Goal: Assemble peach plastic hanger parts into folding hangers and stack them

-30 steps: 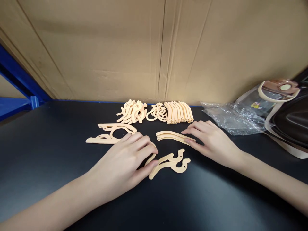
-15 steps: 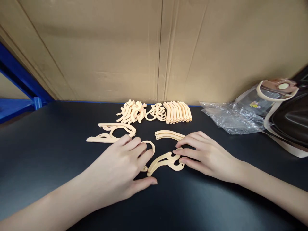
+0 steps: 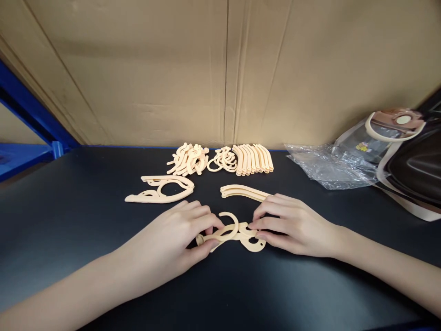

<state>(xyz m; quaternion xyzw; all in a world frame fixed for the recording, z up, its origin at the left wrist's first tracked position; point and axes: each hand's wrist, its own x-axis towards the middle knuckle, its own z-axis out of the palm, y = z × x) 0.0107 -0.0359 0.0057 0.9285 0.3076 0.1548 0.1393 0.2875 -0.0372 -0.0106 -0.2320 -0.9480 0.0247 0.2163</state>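
My left hand [image 3: 182, 232] pinches a cream plastic hanger hook [image 3: 236, 225] between thumb and fingers, its open curve facing up and left. The hook lies over two curved hanger arms [image 3: 254, 244] with scooped ends. At those scooped ends, my right hand [image 3: 292, 225] is closed with its fingertips on the hanger arms, partly hiding them. Just behind the right fingers lies a pair of slim curved strips [image 3: 237, 190]. A folded travel hanger [image 3: 161, 198] with its hook rests beyond my left hand.
Along the back of the black table [image 3: 69, 216] sit a heap of cream arm pieces [image 3: 189, 159], some loose hooks [image 3: 227, 161] and a row of curved strips [image 3: 254, 159]. At right are a clear plastic bag [image 3: 320, 168], a bottle [image 3: 370, 142] and a dark bag [image 3: 416, 172]. Cardboard [image 3: 155, 69] stands behind.
My left hand has brought the hook rightward onto the two hanger arms, its thumb now closed against the fingers. My right hand stays at the scooped ends.
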